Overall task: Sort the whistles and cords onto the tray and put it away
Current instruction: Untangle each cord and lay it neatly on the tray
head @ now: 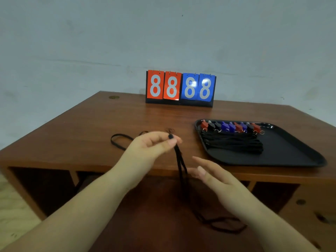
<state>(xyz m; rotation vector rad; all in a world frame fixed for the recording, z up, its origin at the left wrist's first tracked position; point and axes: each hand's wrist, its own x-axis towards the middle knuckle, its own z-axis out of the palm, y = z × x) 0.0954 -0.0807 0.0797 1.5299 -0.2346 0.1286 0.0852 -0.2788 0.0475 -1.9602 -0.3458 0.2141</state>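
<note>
Left hand [154,142] pinches a black cord [181,166] by its bead; the cord hangs down off the worktop [91,124] front edge. Right hand [214,177] released, fingers straight, just beside the hanging strands. Tray [291,155] at 2 o'clock holds whistles [234,127] in a row above bundled cords. One more loose cord [118,141] at 10 o'clock. Risk: the dangling loop snags on the edge or tangles while folding, or drags the tray's bundle out of order when laid down.

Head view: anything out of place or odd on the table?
One black cord lies loose on the table, left of the tray, while the other cords and the whistles sit lined up on the tray. The left hand pinches another cord, which dangles below the table edge.
</note>
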